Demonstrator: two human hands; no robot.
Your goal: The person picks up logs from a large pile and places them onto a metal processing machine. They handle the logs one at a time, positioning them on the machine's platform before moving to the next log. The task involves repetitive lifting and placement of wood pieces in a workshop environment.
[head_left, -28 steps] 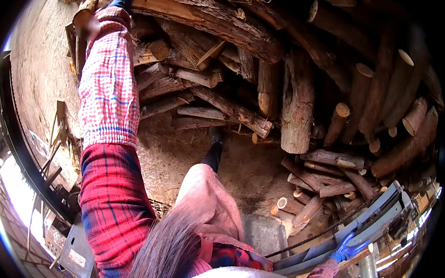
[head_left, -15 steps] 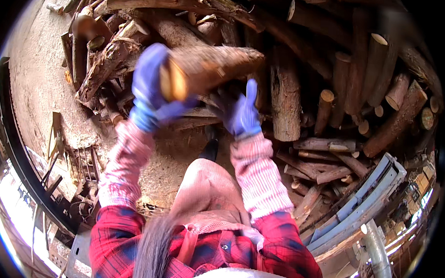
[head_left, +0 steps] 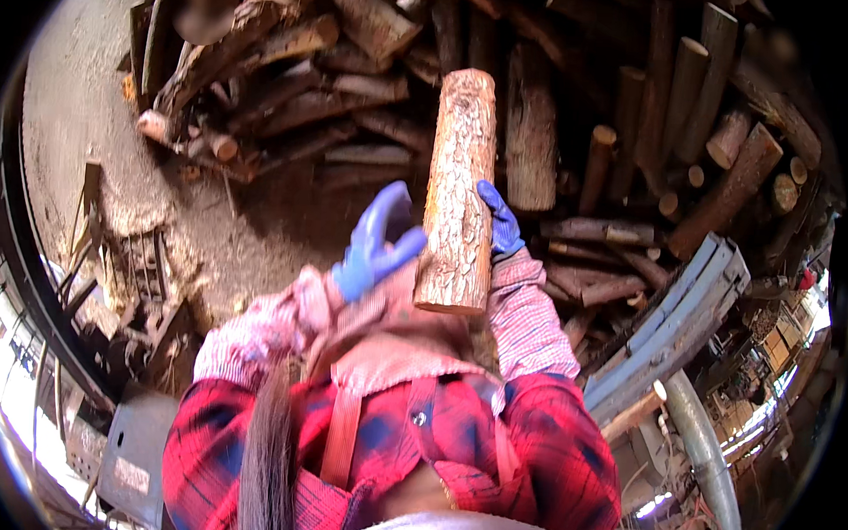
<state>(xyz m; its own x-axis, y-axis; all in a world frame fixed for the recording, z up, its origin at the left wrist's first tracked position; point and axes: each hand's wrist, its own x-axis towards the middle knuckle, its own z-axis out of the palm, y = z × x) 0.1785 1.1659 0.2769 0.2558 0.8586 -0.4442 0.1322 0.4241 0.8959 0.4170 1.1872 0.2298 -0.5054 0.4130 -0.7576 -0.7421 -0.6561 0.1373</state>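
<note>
Log [head_left: 459,187] lifted clear, upright before the woodpile [head_left: 356,85]; right hand [head_left: 502,226] fingers grip it; left hand [head_left: 373,249] fingers spread beside it; not yet set down.

Both arms rise from the lower edge, bent at the elbows, in red plaid sleeves with paler pink cuffs at the wrists. The left hand [head_left: 373,245], in a blue glove, is lifted with fingers [head_left: 381,217] spread and curled, the thumb pointing right. The right hand [head_left: 502,226], gloved in blue too, is raised beside it, fingers pressed flat and pointing up.
</note>
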